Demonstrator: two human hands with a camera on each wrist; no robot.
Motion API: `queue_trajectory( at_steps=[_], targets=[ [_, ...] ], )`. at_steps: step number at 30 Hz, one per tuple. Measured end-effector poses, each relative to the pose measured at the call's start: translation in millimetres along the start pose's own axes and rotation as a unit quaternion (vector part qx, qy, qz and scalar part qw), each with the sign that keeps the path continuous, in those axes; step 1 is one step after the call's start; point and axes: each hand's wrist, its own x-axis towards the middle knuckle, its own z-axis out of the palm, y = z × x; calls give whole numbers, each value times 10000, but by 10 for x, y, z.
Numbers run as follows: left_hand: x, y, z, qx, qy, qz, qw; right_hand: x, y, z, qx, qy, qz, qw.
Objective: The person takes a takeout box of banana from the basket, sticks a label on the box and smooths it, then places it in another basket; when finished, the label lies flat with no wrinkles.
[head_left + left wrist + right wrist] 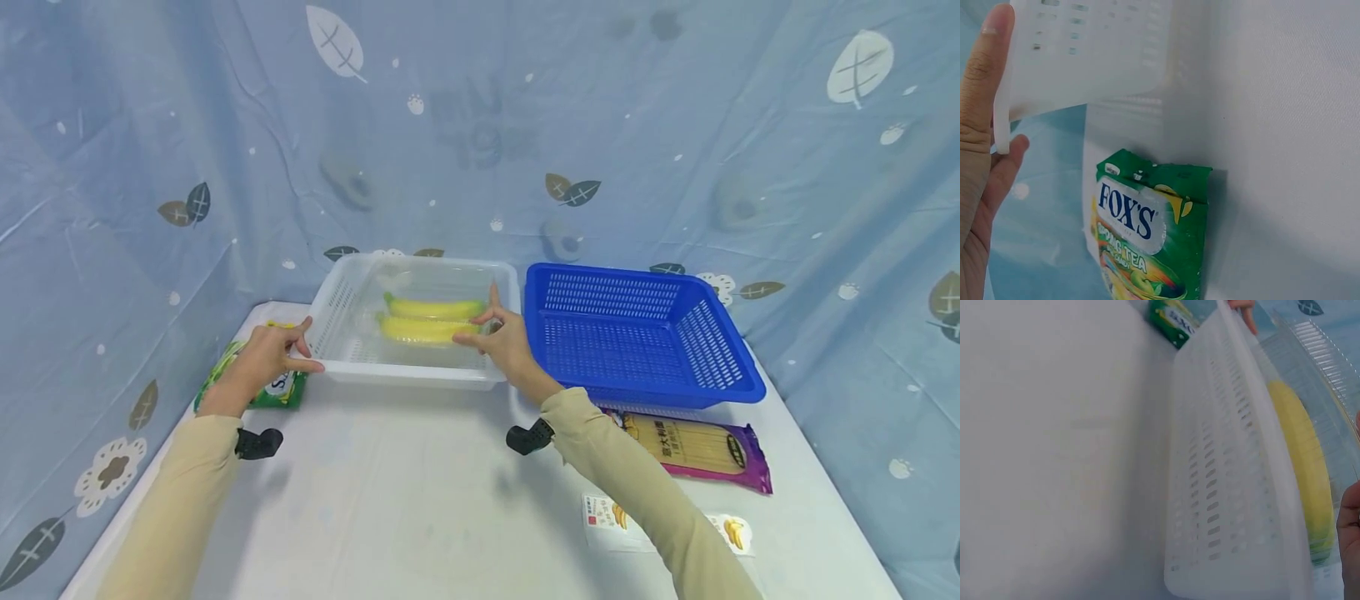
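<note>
A white plastic basket (405, 372) stands at the back of the table. My left hand (266, 358) grips its left rim, thumb on one side and fingers on the other; the left wrist view shows this edge close up. Inside the basket lie two yellow bananas (431, 321), apparently under the clear plastic of a see-through box (1310, 356). My right hand (506, 337) is over the basket's right side, thumb and fingers spread at the right end of that box and holding it. In the right wrist view, only part of this hand shows at the right edge.
A blue basket (607, 337) stands right of the white one. A noodle packet (690, 446) lies in front of it, with banana-picture cards (611, 512) nearer, partly behind my right sleeve. A green FOX'S candy bag (1147, 225) lies left of the white basket. Patterned blue cloth (465, 125) surrounds the table.
</note>
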Motion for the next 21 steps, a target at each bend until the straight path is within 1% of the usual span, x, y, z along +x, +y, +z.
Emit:
queue_trajectory(
  at_steps=[5,10,17,21],
  targets=[
    [24,14,1,-12,-14,-37,10000,-18,-59,-59,41,110,-97,9999],
    [-1,-7,17,79,-93,-69,9999,-72,-82,-71,120,67,76,9999],
    [8,-8,14,28,37,9,10000,-132,-191,-81,245,98,21,9997],
    [-1,3,8,101,11,19,9999,-199,-261,-87,256,70,152,9995]
  ],
)
